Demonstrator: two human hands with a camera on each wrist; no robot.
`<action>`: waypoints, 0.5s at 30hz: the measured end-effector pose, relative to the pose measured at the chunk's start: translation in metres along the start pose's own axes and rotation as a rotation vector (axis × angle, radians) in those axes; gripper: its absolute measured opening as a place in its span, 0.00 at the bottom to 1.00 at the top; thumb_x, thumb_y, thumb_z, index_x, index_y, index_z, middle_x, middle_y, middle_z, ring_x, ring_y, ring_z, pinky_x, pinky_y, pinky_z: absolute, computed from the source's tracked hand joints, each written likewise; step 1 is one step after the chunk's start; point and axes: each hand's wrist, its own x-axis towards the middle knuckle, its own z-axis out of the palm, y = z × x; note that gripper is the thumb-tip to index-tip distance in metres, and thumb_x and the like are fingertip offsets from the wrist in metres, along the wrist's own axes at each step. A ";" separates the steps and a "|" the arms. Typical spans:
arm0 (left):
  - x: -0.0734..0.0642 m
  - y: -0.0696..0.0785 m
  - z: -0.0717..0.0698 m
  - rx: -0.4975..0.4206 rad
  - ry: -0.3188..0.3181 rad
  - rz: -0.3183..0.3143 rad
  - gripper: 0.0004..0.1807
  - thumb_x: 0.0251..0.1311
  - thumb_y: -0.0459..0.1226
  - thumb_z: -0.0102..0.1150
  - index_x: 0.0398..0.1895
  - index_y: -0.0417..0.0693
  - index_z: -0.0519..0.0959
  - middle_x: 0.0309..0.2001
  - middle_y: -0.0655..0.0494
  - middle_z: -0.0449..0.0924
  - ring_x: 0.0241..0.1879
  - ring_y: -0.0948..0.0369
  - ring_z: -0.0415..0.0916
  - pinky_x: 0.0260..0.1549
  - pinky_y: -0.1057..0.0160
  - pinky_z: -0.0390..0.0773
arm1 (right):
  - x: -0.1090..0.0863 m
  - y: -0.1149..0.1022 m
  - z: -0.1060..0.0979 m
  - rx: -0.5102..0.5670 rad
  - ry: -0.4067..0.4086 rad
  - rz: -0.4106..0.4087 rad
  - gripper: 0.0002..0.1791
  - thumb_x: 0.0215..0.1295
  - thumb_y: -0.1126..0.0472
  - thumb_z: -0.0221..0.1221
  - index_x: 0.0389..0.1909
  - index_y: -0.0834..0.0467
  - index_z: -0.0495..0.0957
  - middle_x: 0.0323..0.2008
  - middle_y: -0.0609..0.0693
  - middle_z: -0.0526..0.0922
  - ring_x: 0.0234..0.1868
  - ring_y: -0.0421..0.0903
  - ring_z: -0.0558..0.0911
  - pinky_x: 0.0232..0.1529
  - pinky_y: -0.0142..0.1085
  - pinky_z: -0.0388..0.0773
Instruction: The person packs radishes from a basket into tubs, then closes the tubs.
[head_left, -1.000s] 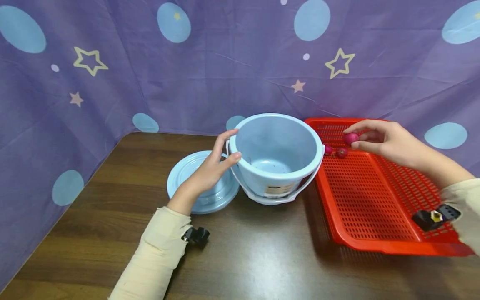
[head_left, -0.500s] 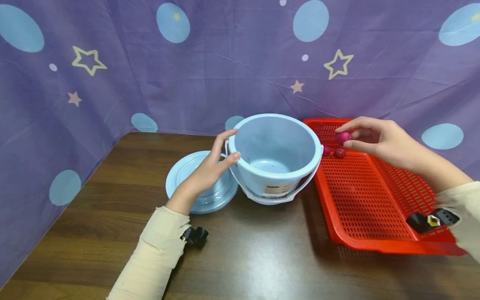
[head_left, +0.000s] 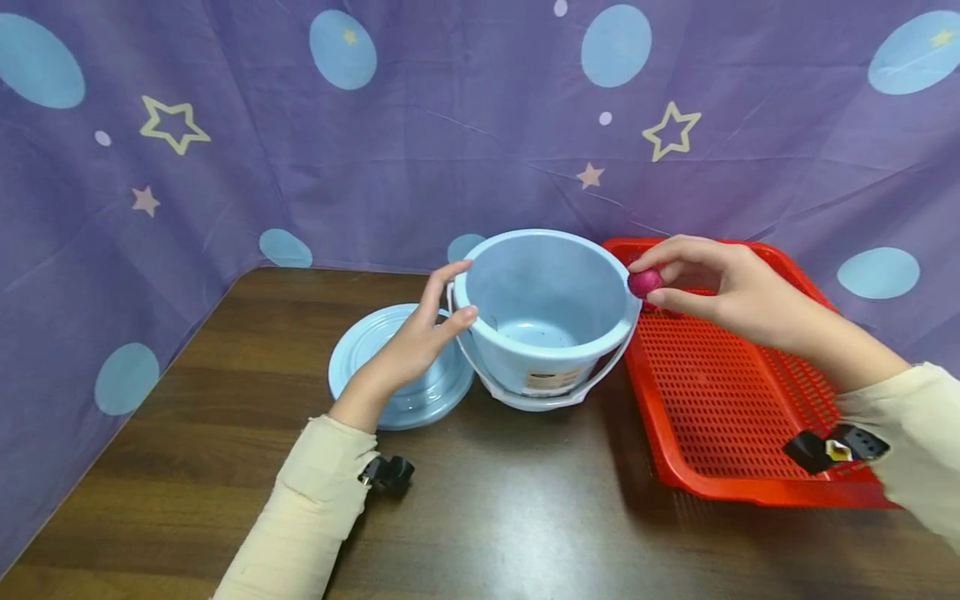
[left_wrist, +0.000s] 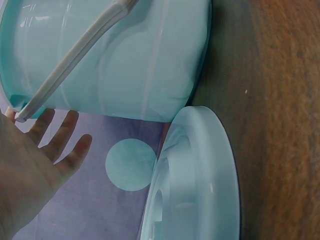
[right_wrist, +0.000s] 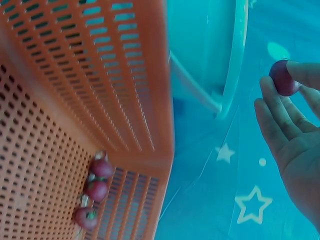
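A light blue bucket point(head_left: 498, 367) stands upright on the table, its white handle point(head_left: 540, 403) hanging down in front. My left hand point(head_left: 412, 342) rests against the bucket's left rim, and the left wrist view shows its fingers point(left_wrist: 65, 135) spread and fairly straight. Between thumb and fingertips my right hand point(head_left: 723, 287) pinches a small red radish point(head_left: 643, 284), held at the bucket's right rim. In the right wrist view that radish point(right_wrist: 283, 78) is apart from the bucket wall. More radishes point(right_wrist: 96, 190) lie in a corner of the red basket point(head_left: 667, 450).
A round light blue lid point(head_left: 360, 350) lies on the wooden table point(head_left: 480, 517), left of the bucket and partly behind my left forearm. The basket stands close to the bucket's right side. A purple patterned cloth point(head_left: 450, 125) hangs behind the table.
My right hand has moved left with the radish, from over the basket to the bucket's right rim. The left hand keeps its place on the bucket.
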 end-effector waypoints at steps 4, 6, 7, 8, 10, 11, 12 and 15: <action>0.000 0.000 0.000 -0.003 0.000 0.000 0.36 0.69 0.61 0.48 0.76 0.74 0.47 0.77 0.58 0.42 0.71 0.52 0.51 0.62 0.37 0.58 | 0.005 -0.006 0.007 -0.029 -0.026 -0.049 0.20 0.61 0.72 0.66 0.53 0.56 0.81 0.43 0.47 0.83 0.41 0.41 0.83 0.44 0.25 0.76; 0.000 0.001 0.000 -0.005 -0.001 -0.001 0.36 0.69 0.60 0.48 0.76 0.74 0.47 0.77 0.58 0.42 0.70 0.52 0.51 0.62 0.37 0.58 | 0.007 -0.008 0.010 -0.041 -0.044 -0.060 0.20 0.61 0.71 0.66 0.53 0.53 0.81 0.43 0.45 0.83 0.41 0.40 0.82 0.43 0.26 0.76; 0.000 0.001 0.000 -0.007 -0.001 -0.002 0.36 0.69 0.60 0.48 0.76 0.74 0.47 0.77 0.59 0.42 0.71 0.52 0.51 0.62 0.36 0.58 | 0.008 -0.010 0.012 -0.048 -0.056 -0.063 0.20 0.62 0.70 0.66 0.53 0.52 0.81 0.43 0.44 0.83 0.41 0.40 0.82 0.42 0.27 0.76; 0.000 0.001 0.000 -0.008 0.000 -0.003 0.36 0.69 0.60 0.48 0.76 0.74 0.47 0.77 0.59 0.42 0.71 0.53 0.51 0.62 0.36 0.58 | 0.009 -0.011 0.014 -0.050 -0.070 -0.065 0.20 0.62 0.69 0.66 0.54 0.50 0.81 0.44 0.43 0.83 0.41 0.40 0.82 0.39 0.28 0.76; 0.000 0.001 0.000 -0.008 0.001 -0.004 0.36 0.69 0.61 0.48 0.76 0.74 0.47 0.76 0.59 0.42 0.70 0.53 0.52 0.62 0.37 0.57 | 0.011 -0.013 0.017 -0.054 -0.097 -0.073 0.19 0.63 0.67 0.66 0.54 0.48 0.81 0.43 0.41 0.83 0.40 0.40 0.82 0.35 0.31 0.76; 0.000 0.000 0.000 -0.009 0.002 -0.004 0.36 0.68 0.61 0.48 0.76 0.74 0.47 0.76 0.59 0.44 0.68 0.52 0.54 0.62 0.37 0.58 | 0.013 -0.014 0.019 -0.061 -0.108 -0.079 0.19 0.63 0.66 0.66 0.53 0.47 0.81 0.43 0.40 0.83 0.39 0.40 0.82 0.33 0.32 0.75; 0.000 0.000 0.000 -0.008 0.002 -0.004 0.36 0.68 0.61 0.48 0.76 0.74 0.47 0.76 0.58 0.44 0.67 0.52 0.55 0.61 0.37 0.58 | 0.014 -0.015 0.021 -0.066 -0.120 -0.088 0.19 0.64 0.65 0.66 0.53 0.47 0.81 0.42 0.40 0.83 0.39 0.40 0.82 0.32 0.33 0.75; 0.000 -0.001 0.001 -0.007 0.002 -0.004 0.37 0.68 0.62 0.48 0.76 0.73 0.47 0.74 0.56 0.47 0.63 0.51 0.59 0.60 0.38 0.60 | 0.018 -0.014 0.027 -0.084 -0.139 -0.112 0.18 0.64 0.64 0.66 0.53 0.46 0.81 0.41 0.37 0.83 0.38 0.39 0.81 0.35 0.34 0.75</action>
